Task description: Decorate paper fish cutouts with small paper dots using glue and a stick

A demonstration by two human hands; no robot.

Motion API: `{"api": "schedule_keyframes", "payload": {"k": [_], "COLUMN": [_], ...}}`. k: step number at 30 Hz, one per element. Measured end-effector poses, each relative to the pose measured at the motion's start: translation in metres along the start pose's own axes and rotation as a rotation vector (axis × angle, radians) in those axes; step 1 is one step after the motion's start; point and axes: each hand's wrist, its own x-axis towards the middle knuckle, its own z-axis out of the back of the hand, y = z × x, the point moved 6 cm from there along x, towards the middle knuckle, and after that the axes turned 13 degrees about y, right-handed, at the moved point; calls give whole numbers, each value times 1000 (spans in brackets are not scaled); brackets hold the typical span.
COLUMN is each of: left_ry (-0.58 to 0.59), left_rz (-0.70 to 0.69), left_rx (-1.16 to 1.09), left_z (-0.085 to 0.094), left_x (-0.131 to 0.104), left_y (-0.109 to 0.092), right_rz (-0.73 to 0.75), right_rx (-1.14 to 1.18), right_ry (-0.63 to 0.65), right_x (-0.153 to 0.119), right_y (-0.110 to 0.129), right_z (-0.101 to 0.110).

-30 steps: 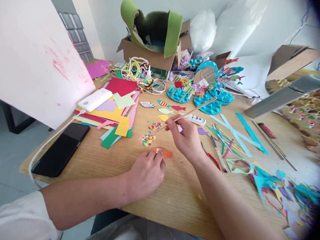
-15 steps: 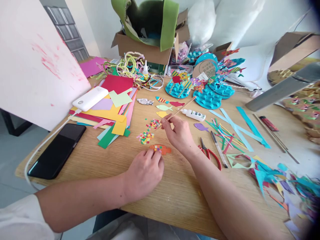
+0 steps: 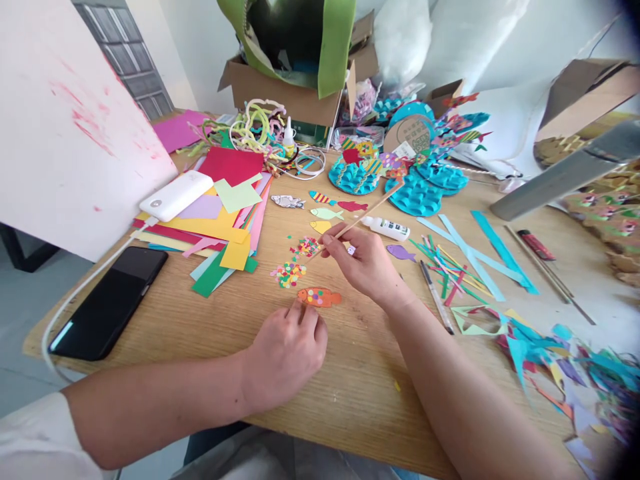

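My right hand [image 3: 367, 263] is pinched round a thin wooden stick [image 3: 373, 204], which slants down to the left. Its lower tip is at a pile of small round paper dots [image 3: 289, 274]. A second pile of tiny coloured bits [image 3: 306, 247] is just beyond. Below the dots lies an orange paper fish [image 3: 327, 298] with several coloured dots on its body. My left hand [image 3: 290, 353] rests on the table, its index and middle fingers stretched to the fish's lower edge; the other fingers are curled. Whether the fingertips press on the fish I cannot tell.
Other paper fish, such as a red one [image 3: 353, 206], and a white glue bottle [image 3: 387, 228] lie beyond my hands. Left are coloured paper sheets [image 3: 235, 167], a power bank [image 3: 176, 195] and a phone [image 3: 110, 300]. Right are a pen [image 3: 437, 298], paper strips and scraps [image 3: 565, 360].
My left fingers have drawn back slightly toward me, uncovering more of the orange fish. My right hand still holds the stick, nearly in place. The view has shifted a little.
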Motion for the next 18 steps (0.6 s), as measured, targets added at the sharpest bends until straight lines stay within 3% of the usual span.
{"api": "schedule_keyframes", "payload": {"k": [18], "left_ry": [-36], "left_rz": [-36], "left_rx": [44], "left_z": [-2], "left_x": [-1], "left_y": [0], "right_rz": [5], "right_rx": [-101], "right_ry": [203], "right_x": [-4], "right_y": [13], "right_z": [13]}}
